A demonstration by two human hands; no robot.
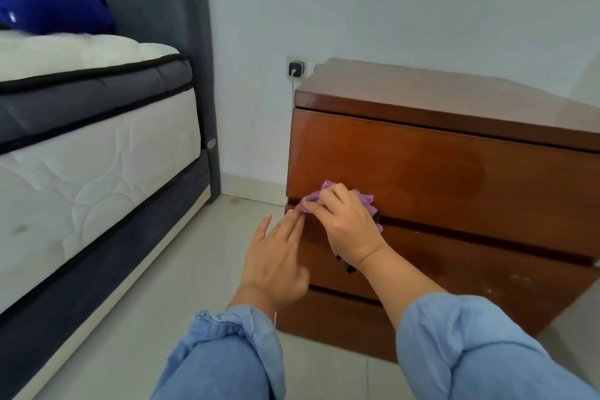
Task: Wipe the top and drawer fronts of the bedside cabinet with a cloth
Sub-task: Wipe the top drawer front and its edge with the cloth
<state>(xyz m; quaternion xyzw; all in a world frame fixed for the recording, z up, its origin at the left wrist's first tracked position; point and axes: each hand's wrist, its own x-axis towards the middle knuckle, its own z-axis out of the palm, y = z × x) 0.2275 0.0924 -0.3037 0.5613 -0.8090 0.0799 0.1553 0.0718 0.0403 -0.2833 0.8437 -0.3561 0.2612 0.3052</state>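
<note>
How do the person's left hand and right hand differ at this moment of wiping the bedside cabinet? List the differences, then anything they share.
1. The right hand holds the purple cloth; the left hand holds nothing.
2. The right hand presses against the drawer fronts; the left hand's straight fingers reach the cabinet's left edge.
3. The right hand's fingers are curled; the left hand's are extended.

Both come out of rolled blue sleeves.

cabinet (438,153): glossy brown wood | cloth (363,200): soft purple fabric
</note>
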